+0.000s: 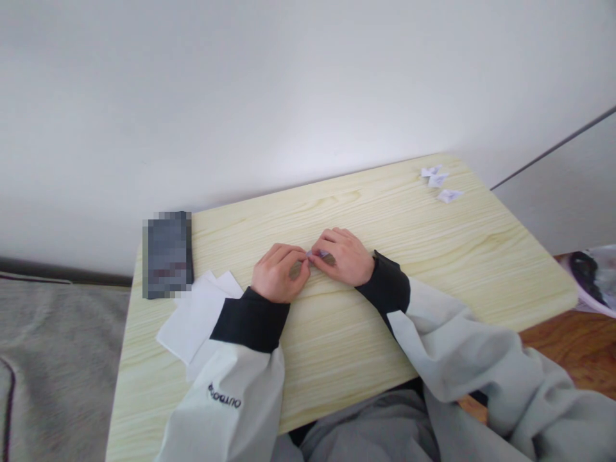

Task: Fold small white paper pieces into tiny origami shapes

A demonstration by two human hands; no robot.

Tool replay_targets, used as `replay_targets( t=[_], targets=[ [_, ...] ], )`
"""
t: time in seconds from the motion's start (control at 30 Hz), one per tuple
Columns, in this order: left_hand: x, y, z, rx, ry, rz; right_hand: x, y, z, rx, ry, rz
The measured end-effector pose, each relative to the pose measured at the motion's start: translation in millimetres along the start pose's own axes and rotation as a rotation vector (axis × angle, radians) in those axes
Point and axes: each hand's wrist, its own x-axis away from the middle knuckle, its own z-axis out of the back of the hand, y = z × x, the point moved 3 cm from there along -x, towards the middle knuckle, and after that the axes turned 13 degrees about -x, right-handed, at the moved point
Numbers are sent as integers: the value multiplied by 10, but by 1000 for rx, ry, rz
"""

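Note:
My left hand [280, 272] and my right hand [343, 255] meet above the middle of the wooden table [327, 346]. Between their thumbs and fingertips they pinch a small folded piece of white paper [309, 255], mostly hidden by the fingers. Its exact shape cannot be made out. Sheets of white paper [185, 324] lie overlapping to the left of my left hand, partly under the left sleeve. At the far right corner stand several small folded paper boats [449, 195], well away from my right hand.
A dark, blurred-out flat object [169, 255] lies at the table's left edge. The white wall [298, 90] runs along the back edge. A grey fabric surface [62, 372] is left of the table; a pinkish basin [597, 299] with things in it stands at the right.

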Motion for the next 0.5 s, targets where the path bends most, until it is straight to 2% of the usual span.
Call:
replay_targets(
  t=[0.3, 0.5],
  targets=[
    [5, 22, -15, -102, -69, 72, 7, -24, -12, -46, -39, 38],
    [-5, 53, -32, -142, -114, 102, 7, -36, -21, -16, -30, -30]
  ],
)
